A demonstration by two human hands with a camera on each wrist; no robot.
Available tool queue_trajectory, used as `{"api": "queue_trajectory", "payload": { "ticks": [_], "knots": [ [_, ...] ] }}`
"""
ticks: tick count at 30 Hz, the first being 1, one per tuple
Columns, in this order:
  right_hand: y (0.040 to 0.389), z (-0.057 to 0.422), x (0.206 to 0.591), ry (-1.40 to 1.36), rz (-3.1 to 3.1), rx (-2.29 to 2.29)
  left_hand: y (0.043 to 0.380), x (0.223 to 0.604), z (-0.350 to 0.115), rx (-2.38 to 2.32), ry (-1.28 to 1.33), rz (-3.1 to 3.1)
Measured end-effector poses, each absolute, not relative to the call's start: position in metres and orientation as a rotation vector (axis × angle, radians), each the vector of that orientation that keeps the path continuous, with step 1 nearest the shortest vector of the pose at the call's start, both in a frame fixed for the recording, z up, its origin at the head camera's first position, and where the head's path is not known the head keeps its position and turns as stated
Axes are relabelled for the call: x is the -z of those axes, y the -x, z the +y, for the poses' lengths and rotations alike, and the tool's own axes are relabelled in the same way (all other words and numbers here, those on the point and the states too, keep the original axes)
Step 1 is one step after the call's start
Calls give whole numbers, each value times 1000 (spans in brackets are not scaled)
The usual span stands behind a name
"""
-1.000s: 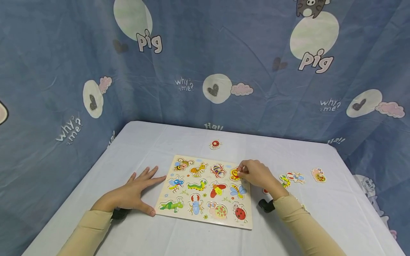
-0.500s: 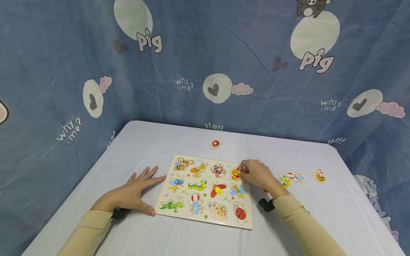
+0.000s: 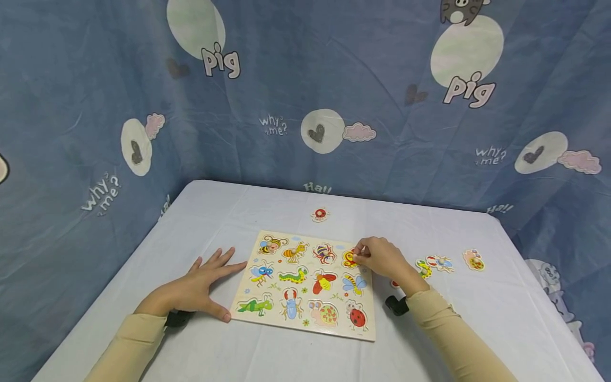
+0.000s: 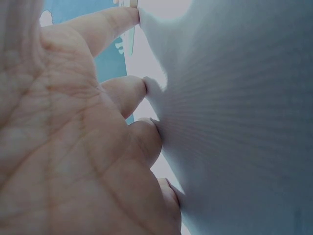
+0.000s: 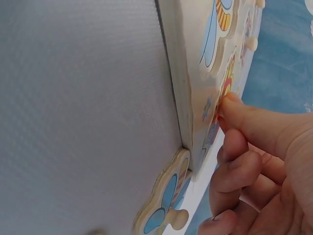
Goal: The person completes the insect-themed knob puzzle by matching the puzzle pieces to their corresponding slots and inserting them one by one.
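A wooden insect puzzle board lies flat on the white table. My left hand rests beside it with fingers spread, the thumb and index fingertip at the board's left edge; the left wrist view shows the fingertips down on the cloth. At the board's upper right corner my right hand pinches the red-and-yellow butterfly piece between thumb and index finger. In the right wrist view this piece sits at its picture place, partly hidden by the thumb; whether it lies fully in the recess I cannot tell.
A red bug piece lies beyond the board. To the right are a caterpillar piece, a beetle piece and a snail piece. A blue-winged piece with a knob lies against the board's edge in the right wrist view.
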State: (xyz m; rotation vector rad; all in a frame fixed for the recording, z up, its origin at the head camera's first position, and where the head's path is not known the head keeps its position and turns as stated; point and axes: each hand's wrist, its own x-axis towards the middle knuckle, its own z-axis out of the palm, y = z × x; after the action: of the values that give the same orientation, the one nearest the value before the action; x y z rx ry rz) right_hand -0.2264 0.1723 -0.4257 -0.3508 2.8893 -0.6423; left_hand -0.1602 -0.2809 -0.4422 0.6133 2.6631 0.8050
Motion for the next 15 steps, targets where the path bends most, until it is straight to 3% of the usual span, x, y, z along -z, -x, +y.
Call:
{"api": "queue_trajectory", "payload": {
  "ticks": [15],
  "knots": [
    [227, 185, 413, 336, 2865, 674, 160, 443, -281, -804, -621, 2667]
  ]
}}
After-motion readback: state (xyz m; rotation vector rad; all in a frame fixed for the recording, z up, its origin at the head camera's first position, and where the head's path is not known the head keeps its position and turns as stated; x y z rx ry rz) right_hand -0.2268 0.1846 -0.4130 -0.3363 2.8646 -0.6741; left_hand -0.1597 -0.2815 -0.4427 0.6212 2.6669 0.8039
